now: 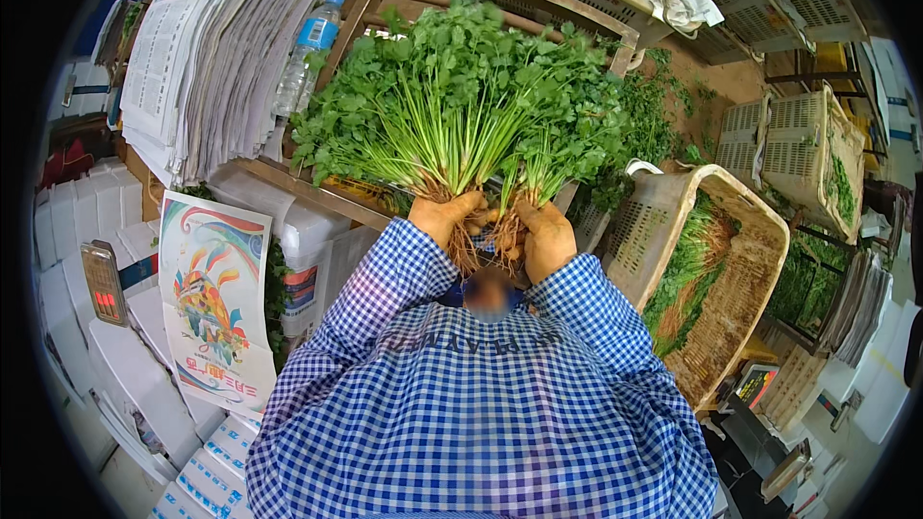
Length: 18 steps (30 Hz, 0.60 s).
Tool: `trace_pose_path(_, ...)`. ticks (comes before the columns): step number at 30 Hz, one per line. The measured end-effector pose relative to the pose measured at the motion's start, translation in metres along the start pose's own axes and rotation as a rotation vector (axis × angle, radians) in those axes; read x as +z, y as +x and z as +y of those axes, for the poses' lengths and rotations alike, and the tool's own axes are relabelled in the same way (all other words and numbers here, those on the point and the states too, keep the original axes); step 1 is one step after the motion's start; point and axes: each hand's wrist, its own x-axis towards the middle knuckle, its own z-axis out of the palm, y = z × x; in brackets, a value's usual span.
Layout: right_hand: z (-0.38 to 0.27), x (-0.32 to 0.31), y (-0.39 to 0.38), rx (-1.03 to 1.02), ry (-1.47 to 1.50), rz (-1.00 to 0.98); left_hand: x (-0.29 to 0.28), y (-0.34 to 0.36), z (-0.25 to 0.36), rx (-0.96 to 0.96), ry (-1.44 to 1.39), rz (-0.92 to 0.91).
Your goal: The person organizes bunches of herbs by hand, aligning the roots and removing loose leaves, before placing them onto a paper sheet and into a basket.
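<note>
My left hand (444, 217) is closed around the root end of a large bunch of coriander (437, 125), whose stems fan out away from me. Right beside it, my right hand (548, 238) grips a smaller bunch of coriander (545, 161) by the base of its stems. Thin brown roots (463, 248) hang below both hands, close together in front of my chest. The leaves of the two bunches merge into one green spread over a metal frame (317, 194), so where one ends and the other begins cannot be told.
A tall newspaper stack (207, 58) and a water bottle (312, 48) stand at the left. Below them hangs a printed paper sheet (213, 303). On the right, a plastic crate (735, 312) contains more rooted greens, with other crates (793, 149) behind. White foam boxes (91, 216) line the far left.
</note>
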Motion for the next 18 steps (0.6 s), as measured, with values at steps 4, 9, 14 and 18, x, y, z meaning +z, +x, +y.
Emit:
trace_pose_path(4,0.003,0.007,0.003,-0.065,0.027,0.014,-0.005,0.008,-0.011,0.012,0.245,-0.005)
trace_pose_path(9,0.003,0.016,0.011,-0.136,-0.084,0.062,-0.001,-0.004,0.004,0.138,0.354,-0.080)
trace_pose_path(14,0.001,0.006,0.008,-0.115,-0.061,0.013,-0.005,-0.003,0.018,-0.070,0.359,-0.046)
trace_pose_path(18,0.013,-0.019,0.021,0.005,0.372,-0.475,-0.013,0.007,-0.014,0.142,0.163,-0.134)
